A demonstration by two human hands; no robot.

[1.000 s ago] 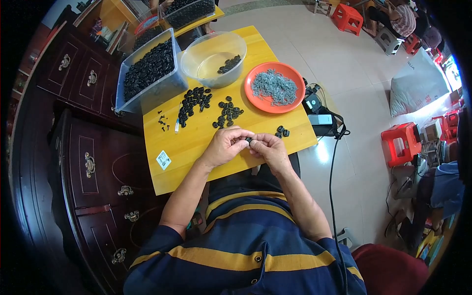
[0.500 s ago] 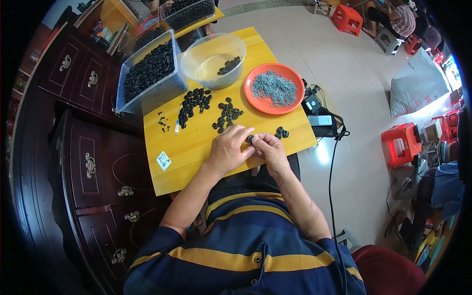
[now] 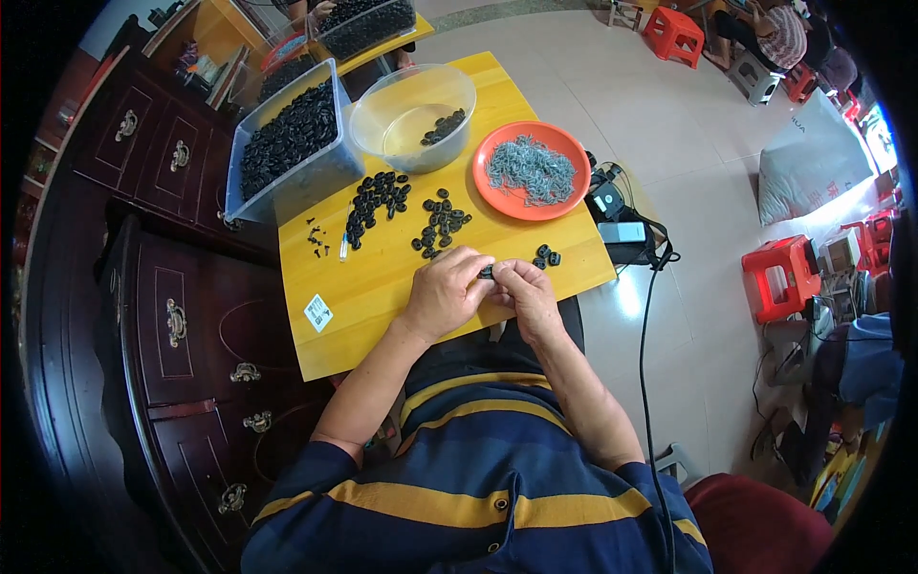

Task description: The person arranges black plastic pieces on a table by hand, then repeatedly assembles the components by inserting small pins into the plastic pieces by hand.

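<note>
Over the near edge of the yellow table (image 3: 368, 316), my two hands meet around one small black oval plastic piece (image 3: 486, 273). The fingers of my left hand (image 3: 445, 292) pinch it from the left. From the other side, the thumb and fingers of my right hand (image 3: 529, 295) press on it; fingertips cover most of it. Just beyond my left hand lies a group of similar black pieces (image 3: 443, 225), with a larger group (image 3: 376, 201) further left. Several more black pieces (image 3: 547, 256) rest right of my right hand. An orange plate (image 3: 481, 182) holds thin silvery bits (image 3: 531, 170).
A clear round tub (image 3: 382, 151) with some black pieces stands at the back, beside a bluish bin (image 3: 296, 184) full of them. Small black bits (image 3: 317, 239) and a white label (image 3: 317, 313) lie left. Dark drawers (image 3: 182, 316) flank the table; a black cable (image 3: 645, 383) hangs right.
The black piece has turned slightly between my fingers, and my fingertips now hide more of it. Both hands stay in nearly the same place.
</note>
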